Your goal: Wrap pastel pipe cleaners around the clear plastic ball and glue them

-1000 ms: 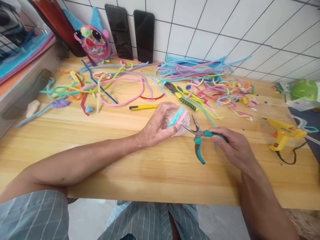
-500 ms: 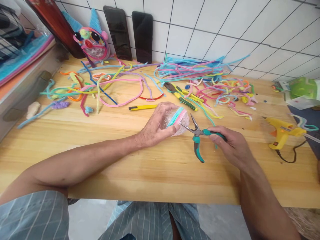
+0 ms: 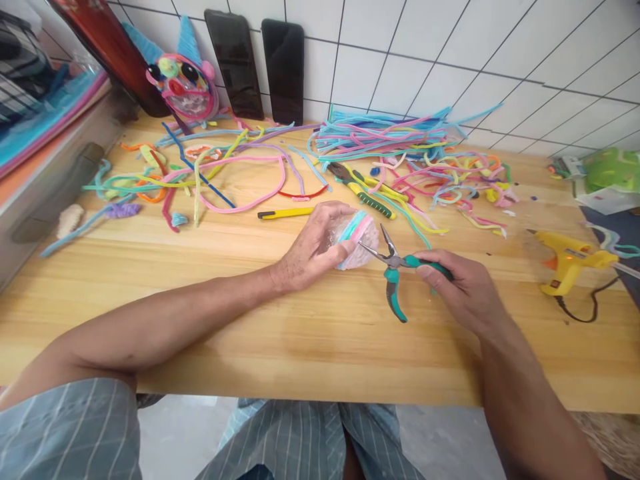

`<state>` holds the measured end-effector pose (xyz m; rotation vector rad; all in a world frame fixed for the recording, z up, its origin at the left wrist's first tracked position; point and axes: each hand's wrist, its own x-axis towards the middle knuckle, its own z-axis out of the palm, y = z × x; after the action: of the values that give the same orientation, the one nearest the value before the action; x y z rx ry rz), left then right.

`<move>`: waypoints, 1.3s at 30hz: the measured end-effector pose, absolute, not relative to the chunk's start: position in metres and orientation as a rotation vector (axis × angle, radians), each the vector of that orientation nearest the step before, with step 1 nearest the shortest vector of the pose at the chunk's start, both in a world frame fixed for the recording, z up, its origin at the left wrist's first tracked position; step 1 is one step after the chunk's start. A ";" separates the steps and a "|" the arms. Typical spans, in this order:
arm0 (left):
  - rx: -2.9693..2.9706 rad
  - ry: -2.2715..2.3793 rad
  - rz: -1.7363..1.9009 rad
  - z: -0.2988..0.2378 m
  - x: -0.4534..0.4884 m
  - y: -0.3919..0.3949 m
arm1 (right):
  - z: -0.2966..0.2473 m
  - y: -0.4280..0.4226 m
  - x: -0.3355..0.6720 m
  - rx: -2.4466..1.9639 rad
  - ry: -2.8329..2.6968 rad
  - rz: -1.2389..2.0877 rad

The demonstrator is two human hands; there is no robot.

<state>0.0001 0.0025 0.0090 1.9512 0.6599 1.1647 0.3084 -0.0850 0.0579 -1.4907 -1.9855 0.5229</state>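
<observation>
My left hand (image 3: 320, 248) is wrapped round a clear, rounded plastic piece (image 3: 367, 243) with turquoise and pink pipe cleaner strips across it. The fingers behind the piece are partly hidden. My right hand (image 3: 463, 287) grips one handle of green-and-black needle-nose pliers (image 3: 394, 260). Their jaws are spread, and the second handle hangs free. One jaw tip lies at the pink strip beside my left thumb; whether it touches is too small to tell.
Beyond my hands lie a yellow cutter knife (image 3: 287, 213), yellow-green pliers (image 3: 367, 193) and loose pipe cleaners (image 3: 240, 160). A bundle of pipe cleaners (image 3: 385, 133), two phones (image 3: 283, 72) and a decorated figure (image 3: 187, 87) stand near the wall. At right sits a yellow glue gun (image 3: 567, 260).
The plastic piece has turned or shifted very slightly in my left hand. The pliers stay spread at nearly the same place. The view has moved a little.
</observation>
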 end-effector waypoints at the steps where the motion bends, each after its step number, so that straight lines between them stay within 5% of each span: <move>1: 1.945 0.661 1.160 0.008 0.000 0.003 | 0.058 -0.085 0.308 -1.496 -1.982 0.522; 39: 1.970 0.707 1.108 0.012 0.000 0.008 | 0.057 -0.085 0.305 -1.507 -1.967 0.528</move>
<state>0.0004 0.0081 0.0116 1.9698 0.7073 1.1075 0.3050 -0.0849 0.0568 -1.5067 -1.9673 0.5280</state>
